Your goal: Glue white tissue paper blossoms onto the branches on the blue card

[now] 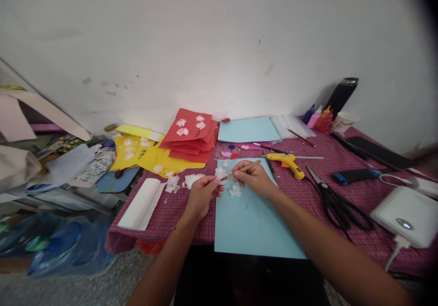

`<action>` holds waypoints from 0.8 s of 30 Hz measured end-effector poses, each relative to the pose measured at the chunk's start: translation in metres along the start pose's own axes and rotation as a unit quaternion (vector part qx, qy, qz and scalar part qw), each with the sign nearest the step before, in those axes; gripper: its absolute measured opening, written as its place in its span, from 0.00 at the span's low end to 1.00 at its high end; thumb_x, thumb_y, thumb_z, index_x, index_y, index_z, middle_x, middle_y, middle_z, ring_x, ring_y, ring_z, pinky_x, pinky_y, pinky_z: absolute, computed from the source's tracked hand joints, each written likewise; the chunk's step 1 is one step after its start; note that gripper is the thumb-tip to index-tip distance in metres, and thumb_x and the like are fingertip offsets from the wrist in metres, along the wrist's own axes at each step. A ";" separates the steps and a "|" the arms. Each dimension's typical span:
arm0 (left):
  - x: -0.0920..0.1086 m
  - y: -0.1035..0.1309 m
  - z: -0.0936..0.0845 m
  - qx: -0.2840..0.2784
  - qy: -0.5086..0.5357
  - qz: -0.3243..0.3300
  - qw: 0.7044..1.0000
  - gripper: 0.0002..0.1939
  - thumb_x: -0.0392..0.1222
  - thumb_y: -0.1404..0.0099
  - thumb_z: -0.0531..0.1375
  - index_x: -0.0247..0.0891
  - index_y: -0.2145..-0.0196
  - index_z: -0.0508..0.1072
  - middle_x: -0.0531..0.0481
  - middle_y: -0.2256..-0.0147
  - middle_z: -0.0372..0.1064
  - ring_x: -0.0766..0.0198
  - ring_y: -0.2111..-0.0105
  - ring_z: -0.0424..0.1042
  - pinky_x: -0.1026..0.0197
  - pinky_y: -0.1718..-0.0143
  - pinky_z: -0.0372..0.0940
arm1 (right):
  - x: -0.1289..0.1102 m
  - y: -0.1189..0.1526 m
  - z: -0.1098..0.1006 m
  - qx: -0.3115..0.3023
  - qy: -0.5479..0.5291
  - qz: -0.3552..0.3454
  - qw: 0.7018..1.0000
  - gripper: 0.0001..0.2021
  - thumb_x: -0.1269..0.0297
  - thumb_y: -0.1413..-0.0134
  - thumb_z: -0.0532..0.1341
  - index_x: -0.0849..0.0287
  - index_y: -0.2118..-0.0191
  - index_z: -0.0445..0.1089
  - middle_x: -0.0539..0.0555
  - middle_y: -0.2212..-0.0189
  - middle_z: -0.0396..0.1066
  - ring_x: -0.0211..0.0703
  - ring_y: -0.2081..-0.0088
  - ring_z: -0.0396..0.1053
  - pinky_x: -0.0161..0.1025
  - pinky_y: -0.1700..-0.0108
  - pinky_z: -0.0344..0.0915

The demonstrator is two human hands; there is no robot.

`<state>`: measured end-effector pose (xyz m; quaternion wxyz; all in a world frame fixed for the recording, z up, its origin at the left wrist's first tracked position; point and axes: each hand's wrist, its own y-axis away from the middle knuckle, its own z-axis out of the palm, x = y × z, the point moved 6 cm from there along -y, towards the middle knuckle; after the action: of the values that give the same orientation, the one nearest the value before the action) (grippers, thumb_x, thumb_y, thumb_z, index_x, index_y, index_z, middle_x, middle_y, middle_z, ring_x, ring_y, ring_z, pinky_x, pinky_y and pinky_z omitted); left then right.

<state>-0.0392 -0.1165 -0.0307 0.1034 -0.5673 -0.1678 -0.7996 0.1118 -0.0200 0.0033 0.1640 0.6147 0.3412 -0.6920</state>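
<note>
My right hand (251, 176) is closed around a thin wooden-handled brush (251, 165), its tip pointing left. Between the fingertips of my left hand (202, 192) is a small white paper piece (221, 182), partly hidden by the fingers, and the brush tip meets it there. Both hands are over the upper left of a light blue sheet (253, 224). A cluster of white paper petals (235, 190) lies on the sheet just below my right hand. Faint curved lines run across the sheet near it. Torn white paper bits (172, 184) lie left of my left hand.
Red cards (191, 128) and yellow cards (164, 160) with white flowers lie behind left, a folded white paper (140, 205) in front. To the right are a yellow glue gun (287, 160), black scissors (337, 203), a white power bank (407, 214), paint bottles (318, 118) and a black flask (342, 97).
</note>
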 end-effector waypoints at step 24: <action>0.000 0.004 0.006 -0.049 0.018 -0.004 0.999 0.16 0.42 0.48 0.70 0.32 0.64 0.76 0.47 0.69 0.76 0.66 0.72 0.74 0.66 0.73 0.66 | 0.003 0.000 0.006 -0.039 -0.059 0.020 0.997 0.11 0.57 0.46 0.66 0.59 0.63 0.70 0.51 0.74 0.75 0.34 0.81 0.66 0.33 0.79 0.60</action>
<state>-0.0329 -0.1178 -0.0284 0.0755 -0.5564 -0.1292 -0.8173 0.1071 -0.0233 0.0003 0.2216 0.5724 0.3455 -0.7099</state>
